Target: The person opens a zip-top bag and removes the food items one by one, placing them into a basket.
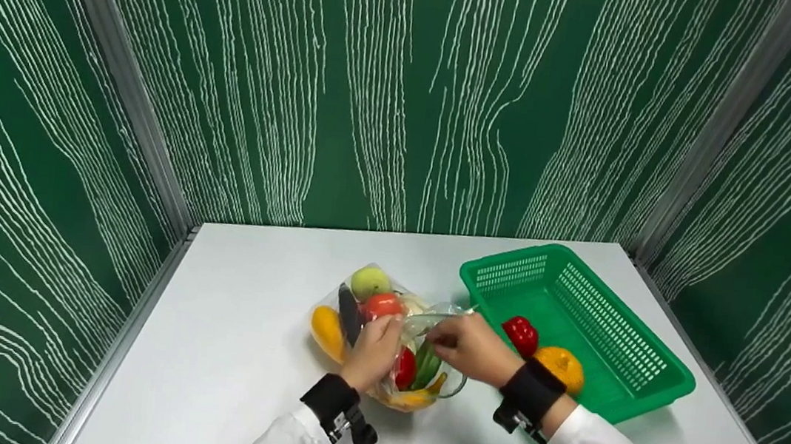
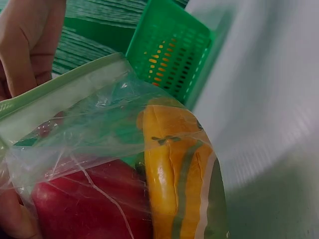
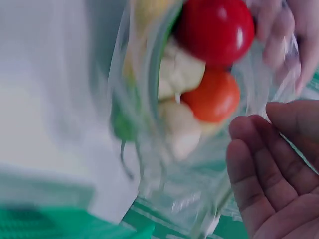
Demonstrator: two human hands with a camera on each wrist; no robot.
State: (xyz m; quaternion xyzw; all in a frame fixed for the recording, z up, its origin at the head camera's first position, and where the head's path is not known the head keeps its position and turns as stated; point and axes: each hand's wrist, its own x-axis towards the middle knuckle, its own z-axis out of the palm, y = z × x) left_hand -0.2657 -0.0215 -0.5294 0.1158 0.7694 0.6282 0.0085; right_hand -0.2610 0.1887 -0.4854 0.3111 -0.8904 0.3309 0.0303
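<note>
A clear zip bag (image 1: 429, 323) with a pale green rim holds several fruits and vegetables. Inside are a yellow-green round fruit (image 1: 369, 282), an orange-red tomato (image 3: 214, 95), a dark eggplant-like item (image 1: 348, 313), a yellow fruit (image 1: 328, 332) and a glossy red item (image 3: 218, 30). A green vegetable (image 1: 427, 366) and a banana-like yellow fruit (image 1: 412, 400) also show. My left hand (image 1: 375, 350) grips the bag's near left side. At the mouth is my right hand (image 1: 474, 346), its fingers loosely bent by the rim; nothing shows between them in the right wrist view.
On the right of the white table (image 1: 217, 351) stands a green perforated basket (image 1: 625, 300). A red bell pepper (image 1: 521, 335) and an orange (image 1: 560, 369) lie in it. Green walls (image 1: 445, 108) with pale streaks enclose the table's back and sides.
</note>
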